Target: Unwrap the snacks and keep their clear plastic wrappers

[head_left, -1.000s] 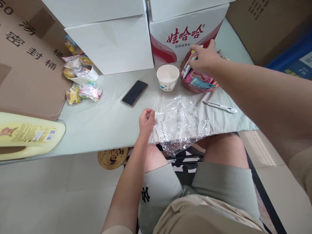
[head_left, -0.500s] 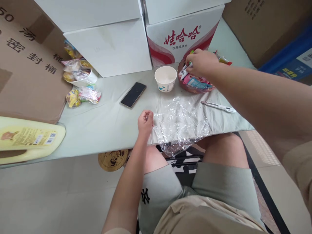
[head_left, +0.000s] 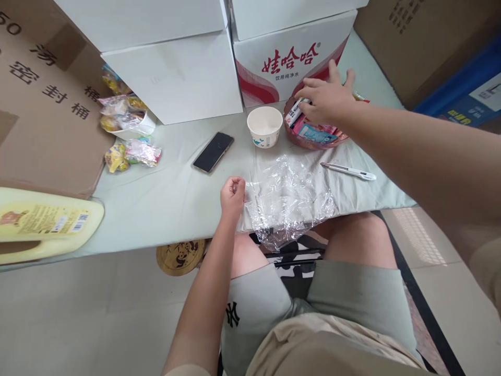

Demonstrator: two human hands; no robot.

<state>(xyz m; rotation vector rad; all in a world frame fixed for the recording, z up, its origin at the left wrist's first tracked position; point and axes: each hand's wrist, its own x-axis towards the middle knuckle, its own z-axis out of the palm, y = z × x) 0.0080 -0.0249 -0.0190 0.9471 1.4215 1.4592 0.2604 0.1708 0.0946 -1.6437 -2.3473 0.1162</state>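
Over a clear reddish bowl (head_left: pixel 313 143) of wrapped snacks, my right hand (head_left: pixel 326 98) is open, its fingers spread. Its thumb side lies close to a white packet (head_left: pixel 296 110) with dark lettering; contact there is hard to tell. Pink and blue wrappers (head_left: pixel 319 133) fill the front of the bowl. My left hand (head_left: pixel 232 196) is closed at the table's front part, its fingers curled on the left edge of a clear plastic bag (head_left: pixel 291 196). That bag is spread flat and hangs over the table edge. A white paper cup (head_left: pixel 265 128) stands beside the bowl.
A phone (head_left: pixel 213 152) and a white utility knife (head_left: pixel 348 171) lie on the cloth-covered table (head_left: pixel 164 209). At left are a cup of wrapped snacks (head_left: pixel 143 125), loose packets (head_left: pixel 133 155) and a yellow jug (head_left: pixel 50 224). White boxes (head_left: pixel 176 78) line the back.
My right hand has opened from a pinch to spread fingers above the bowl; a green bit at its fingertips is out of sight. My left hand keeps its place.
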